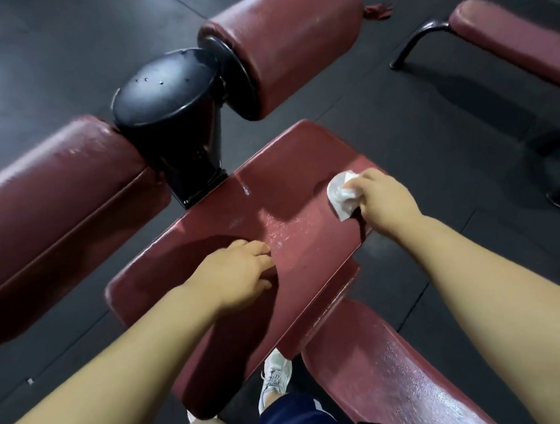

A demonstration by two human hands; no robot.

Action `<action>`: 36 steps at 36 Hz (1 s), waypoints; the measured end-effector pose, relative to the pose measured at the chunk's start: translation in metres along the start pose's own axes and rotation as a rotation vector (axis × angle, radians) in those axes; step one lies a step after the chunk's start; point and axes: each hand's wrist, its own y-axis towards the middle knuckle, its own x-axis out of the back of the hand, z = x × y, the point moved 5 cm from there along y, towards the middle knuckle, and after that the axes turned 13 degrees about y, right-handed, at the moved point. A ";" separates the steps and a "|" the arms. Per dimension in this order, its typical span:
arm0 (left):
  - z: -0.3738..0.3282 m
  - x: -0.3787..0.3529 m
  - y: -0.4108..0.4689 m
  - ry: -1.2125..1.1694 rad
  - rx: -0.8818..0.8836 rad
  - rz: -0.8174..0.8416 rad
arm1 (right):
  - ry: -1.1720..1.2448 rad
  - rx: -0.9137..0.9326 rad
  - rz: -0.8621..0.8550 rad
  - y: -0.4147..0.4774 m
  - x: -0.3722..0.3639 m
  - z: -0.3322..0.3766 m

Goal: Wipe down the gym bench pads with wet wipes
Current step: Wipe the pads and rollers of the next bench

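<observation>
One wet wipe [342,193]: white, crumpled, soft folds. Location: far right corner of the seat pad [290,181], pressed against it. Right hand [386,202] grips the wipe, fingers curled over it. Left hand [239,273] rests on the pad's near side, fingers relaxed, holding nothing.

Pad surface: maroon vinyl, fine grain, rounded corners, wet sheen across the middle.

Beyond it: cylindrical roller pads [291,44] in the same vinyl, flanking a black metal post [171,110]. Near right: glossy lower pad [396,368]. Far right: second bench [517,36] on dark matte floor [431,130].
</observation>
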 end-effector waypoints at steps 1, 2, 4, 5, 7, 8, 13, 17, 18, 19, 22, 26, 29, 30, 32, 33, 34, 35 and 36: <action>0.000 0.000 -0.004 0.013 -0.001 0.012 | -0.015 -0.009 0.034 -0.005 -0.001 0.003; 0.000 0.000 -0.009 0.025 0.001 0.013 | -0.034 -0.024 0.079 -0.010 -0.002 0.006; -0.001 0.001 -0.019 0.031 0.008 0.017 | -0.071 -0.057 0.173 -0.019 -0.002 0.014; 0.000 0.001 -0.024 0.024 0.011 0.011 | -0.086 -0.073 0.214 -0.023 -0.001 0.020; 0.002 0.002 -0.035 0.013 0.014 0.001 | -0.152 -0.087 0.274 -0.031 0.001 0.034; 0.004 0.002 -0.040 0.011 0.014 -0.003 | -0.190 -0.096 0.308 -0.035 0.002 0.042; 0.011 0.005 -0.074 0.032 0.009 -0.023 | -0.250 -0.138 0.435 -0.066 0.005 0.087; 0.021 0.007 -0.112 0.083 -0.002 -0.040 | -0.198 -0.105 0.415 -0.089 0.003 0.124; 0.024 0.007 -0.123 0.087 -0.004 -0.042 | -0.186 -0.099 0.410 -0.094 0.001 0.133; 0.028 0.006 -0.134 0.091 -0.002 -0.042 | -0.178 -0.090 0.397 -0.099 -0.001 0.144; 0.042 0.004 -0.168 0.107 0.020 -0.079 | -0.183 -0.051 0.340 -0.113 -0.007 0.174; 0.059 0.006 -0.208 0.111 0.045 -0.141 | -0.169 0.020 0.260 -0.130 -0.012 0.223; 0.069 0.012 -0.234 0.115 0.056 -0.211 | -0.076 0.048 0.179 -0.140 -0.011 0.255; 0.072 0.014 -0.242 0.112 0.057 -0.242 | -0.038 0.072 0.133 -0.144 -0.010 0.266; 0.080 0.021 -0.258 0.105 0.062 -0.307 | 0.039 0.136 0.016 -0.148 -0.006 0.283; 0.085 0.024 -0.265 0.098 0.069 -0.344 | 0.077 0.173 -0.045 -0.149 -0.003 0.292; 0.091 0.028 -0.272 0.085 0.079 -0.380 | 0.108 0.209 -0.107 -0.149 -0.001 0.299; 0.097 0.032 -0.278 0.070 0.094 -0.416 | 0.140 0.233 -0.161 -0.149 0.001 0.306; 0.103 0.036 -0.284 0.057 0.112 -0.456 | 0.169 0.248 -0.210 -0.148 0.003 0.313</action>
